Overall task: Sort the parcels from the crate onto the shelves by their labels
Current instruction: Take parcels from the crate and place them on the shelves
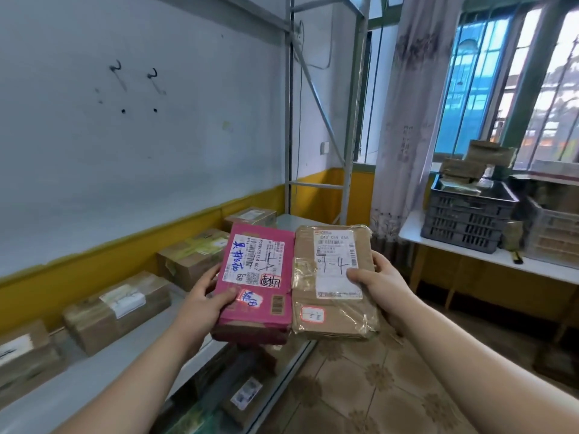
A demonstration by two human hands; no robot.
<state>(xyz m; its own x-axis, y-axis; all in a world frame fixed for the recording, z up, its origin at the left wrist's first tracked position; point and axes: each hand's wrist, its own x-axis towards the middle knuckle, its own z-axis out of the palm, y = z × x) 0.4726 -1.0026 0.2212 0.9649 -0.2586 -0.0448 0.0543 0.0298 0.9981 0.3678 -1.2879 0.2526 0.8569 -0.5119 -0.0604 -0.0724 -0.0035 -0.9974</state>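
Room: white wall [125,136] with a yellow lower band, patterned tile floor [360,386], curtained window [470,89] at the right.
Shelf [103,371]: a pale board on a metal rack along the wall, carrying a row of brown taped cartons [116,311] set against the yellow band.
Desk [410,228]: white, under the window, well apart from the shelf.
Crate [466,220]: grey plastic, on the desk, with brown parcels piled above its rim.
Pink parcel [266,311]: held up over the shelf's front edge, label side up, with blue handwriting on the white label.
Brown parcel [332,317]: just beside the pink one, their long edges touching; its label is hand-marked "1-4".
Left hand [203,305]: grips the pink parcel's left edge, thumb on top.
Right hand [376,283]: grips the brown parcel's right edge, thumb pressed on the label.
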